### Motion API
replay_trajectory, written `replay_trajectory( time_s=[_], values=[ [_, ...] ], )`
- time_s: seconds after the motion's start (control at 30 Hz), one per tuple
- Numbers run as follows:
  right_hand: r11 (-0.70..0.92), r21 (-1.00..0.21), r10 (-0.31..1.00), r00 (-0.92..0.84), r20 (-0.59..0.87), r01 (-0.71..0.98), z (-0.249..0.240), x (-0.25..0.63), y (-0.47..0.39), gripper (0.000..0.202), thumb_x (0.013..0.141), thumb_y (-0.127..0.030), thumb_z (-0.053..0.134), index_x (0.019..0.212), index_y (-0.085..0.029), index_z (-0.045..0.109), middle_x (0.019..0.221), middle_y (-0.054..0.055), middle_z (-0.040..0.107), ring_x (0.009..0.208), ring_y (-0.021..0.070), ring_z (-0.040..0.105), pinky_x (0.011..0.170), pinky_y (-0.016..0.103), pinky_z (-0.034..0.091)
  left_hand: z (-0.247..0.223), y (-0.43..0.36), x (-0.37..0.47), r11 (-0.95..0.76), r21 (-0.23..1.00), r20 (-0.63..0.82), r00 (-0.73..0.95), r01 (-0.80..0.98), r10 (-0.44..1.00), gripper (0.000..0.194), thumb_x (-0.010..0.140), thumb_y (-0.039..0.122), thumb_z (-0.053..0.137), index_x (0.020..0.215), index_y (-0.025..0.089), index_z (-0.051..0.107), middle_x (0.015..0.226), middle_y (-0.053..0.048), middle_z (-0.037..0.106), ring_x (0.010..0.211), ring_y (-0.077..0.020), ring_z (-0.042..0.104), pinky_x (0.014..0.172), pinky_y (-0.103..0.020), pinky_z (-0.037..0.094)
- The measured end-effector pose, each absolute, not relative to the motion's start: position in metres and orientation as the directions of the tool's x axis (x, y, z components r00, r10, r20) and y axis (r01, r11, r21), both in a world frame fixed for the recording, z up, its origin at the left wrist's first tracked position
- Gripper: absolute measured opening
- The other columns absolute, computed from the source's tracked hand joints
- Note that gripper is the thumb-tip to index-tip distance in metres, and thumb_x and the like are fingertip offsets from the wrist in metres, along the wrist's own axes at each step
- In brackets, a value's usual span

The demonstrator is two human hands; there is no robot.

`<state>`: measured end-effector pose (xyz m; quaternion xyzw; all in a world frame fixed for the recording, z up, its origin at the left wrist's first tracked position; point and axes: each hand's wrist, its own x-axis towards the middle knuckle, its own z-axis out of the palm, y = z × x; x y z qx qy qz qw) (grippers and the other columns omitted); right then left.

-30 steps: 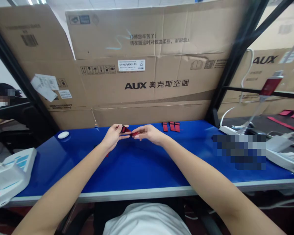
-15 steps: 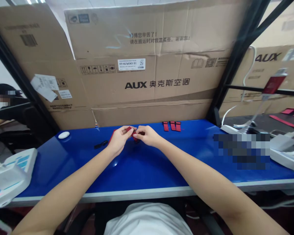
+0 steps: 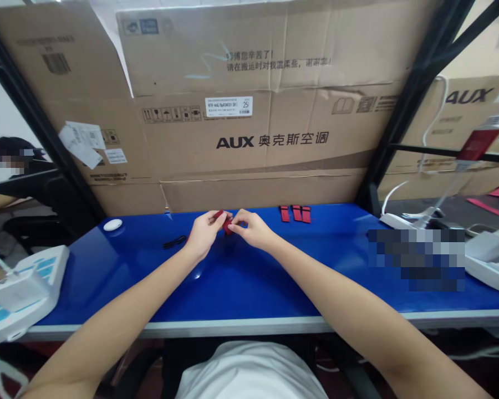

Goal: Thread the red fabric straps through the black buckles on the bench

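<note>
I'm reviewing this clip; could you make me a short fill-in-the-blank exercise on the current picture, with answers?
1. The left hand holds a strap coloured ____, with the right hand close against it.
2. To the right of the hands, the number of small red pieces lying on the blue tabletop is ____.
3. The large Latin-letter word on the cardboard panel reads ____.
4. The oval disc near the tabletop's left end is coloured ____.

Missing words: red; three; AUX; white.
</note>
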<state>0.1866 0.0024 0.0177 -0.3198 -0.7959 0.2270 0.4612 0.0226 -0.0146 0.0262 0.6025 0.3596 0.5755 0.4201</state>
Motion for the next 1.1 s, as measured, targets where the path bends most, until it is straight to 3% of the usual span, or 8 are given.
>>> replay_trajectory(
  time_s=[0.33,0.5,0.67,0.87,1.1],
  values=[
    [0.676,-0.680,0.734,-0.344,0.586,0.283,0.0206,0.1846,-0.0029,0.017,0.081,-0.024,0.059,0.066,-0.017,0.062,0.072,0.002,0.059,0.071,0.0149,0.055,0.071,0.029,0.041,0.0205,-0.0163,0.0256,-0.368,0.929,0.364,0.091,0.032,0.927,0.033,0.075,0.043,0.072,0.094,0.015,0.070,0.103,-0.011,0.072,0.101,-0.0243,0.064,0.093,-0.035,0.046],
    [0.696,-0.642,0.718,-0.317,0.620,0.321,0.0208,0.1849,-0.0024,0.015,0.080,-0.020,0.058,0.066,-0.017,0.062,0.072,0.002,0.059,0.071,0.0145,0.055,0.073,0.029,0.042,0.0216,-0.0181,0.0274,-0.354,0.934,0.357,0.101,-0.050,0.928,0.037,0.074,0.043,0.073,0.095,0.014,0.070,0.106,-0.012,0.071,0.100,-0.0244,0.065,0.092,-0.036,0.047],
    [0.630,-0.697,0.777,-0.258,0.575,0.344,0.0202,0.1845,-0.0013,0.012,0.079,-0.021,0.062,0.068,-0.016,0.066,0.074,0.003,0.064,0.073,0.0153,0.059,0.073,0.028,0.043,0.0240,-0.0207,0.0289,-0.337,0.938,0.345,0.123,-0.082,0.931,0.038,0.074,0.043,0.073,0.096,0.012,0.070,0.103,-0.013,0.071,0.097,-0.0240,0.065,0.092,-0.039,0.047],
    [0.534,-0.782,0.845,-0.232,0.481,0.323,0.0250,0.1855,-0.0027,0.019,0.078,-0.033,0.067,0.069,-0.016,0.069,0.070,0.004,0.070,0.068,0.0166,0.062,0.066,0.027,0.044,0.0276,-0.0215,0.0257,-0.294,0.946,0.316,0.176,-0.137,0.932,0.038,0.074,0.043,0.073,0.096,0.012,0.070,0.100,-0.012,0.071,0.092,-0.0230,0.066,0.089,-0.040,0.050],
    [0.612,-0.727,0.785,-0.356,0.508,0.312,0.0198,0.1903,0.0007,0.015,0.077,-0.031,0.066,0.072,-0.017,0.067,0.080,0.003,0.071,0.079,0.0177,0.064,0.080,0.031,0.046,0.0299,-0.0184,0.0213,-0.316,0.943,0.328,0.127,-0.106,0.936,0.038,0.074,0.043,0.074,0.093,0.011,0.069,0.100,-0.012,0.071,0.091,-0.0220,0.066,0.087,-0.038,0.051]
  ],
)
